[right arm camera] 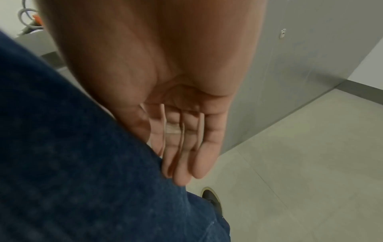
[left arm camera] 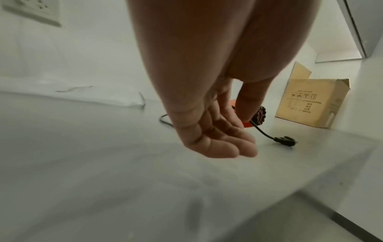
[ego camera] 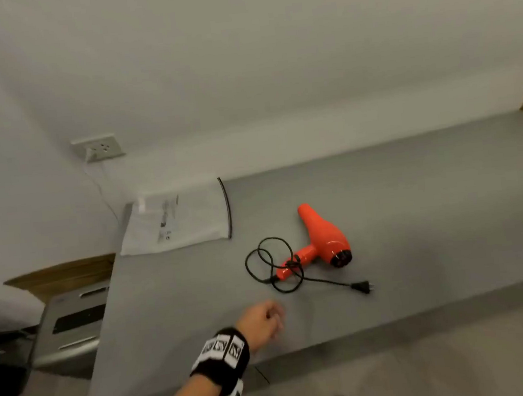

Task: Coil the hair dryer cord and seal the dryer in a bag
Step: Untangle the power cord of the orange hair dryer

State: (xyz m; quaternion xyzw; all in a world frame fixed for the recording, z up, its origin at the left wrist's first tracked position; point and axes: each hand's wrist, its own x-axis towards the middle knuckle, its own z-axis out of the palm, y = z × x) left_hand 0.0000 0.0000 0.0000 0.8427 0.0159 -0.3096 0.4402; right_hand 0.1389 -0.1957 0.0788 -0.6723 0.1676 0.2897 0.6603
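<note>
Orange plastic hair dryer (ego camera: 323, 235) lying on its side on the grey table top (ego camera: 431, 213) in the head view, nozzle toward the wall, thin black cord (ego camera: 268, 261) looped loosely over the handle and trailing out to a black two-pin plug (ego camera: 362, 287). Clear zip bag with a black seal strip (ego camera: 176, 220) flat at the table's far left end, well apart from the dryer. Left hand (ego camera: 262, 320) above the near part of the table, short of the cord loops, touching nothing

From the left wrist: fingers (left arm camera: 217, 147) loosely curled and empty, dryer and plug just beyond them, a brown cardboard box (left arm camera: 313, 101) further off

From the right wrist: right hand (right arm camera: 186, 131) hanging relaxed beside dark blue trousers (right arm camera: 72, 155), fingers straight, holding nothing (out of the head view altogether)

Likely light and rigid at the body, smooth enough to slip; best held at the handle. Cord limp and springy, apt to snag on the handle, so best gathered from the plug end
</note>
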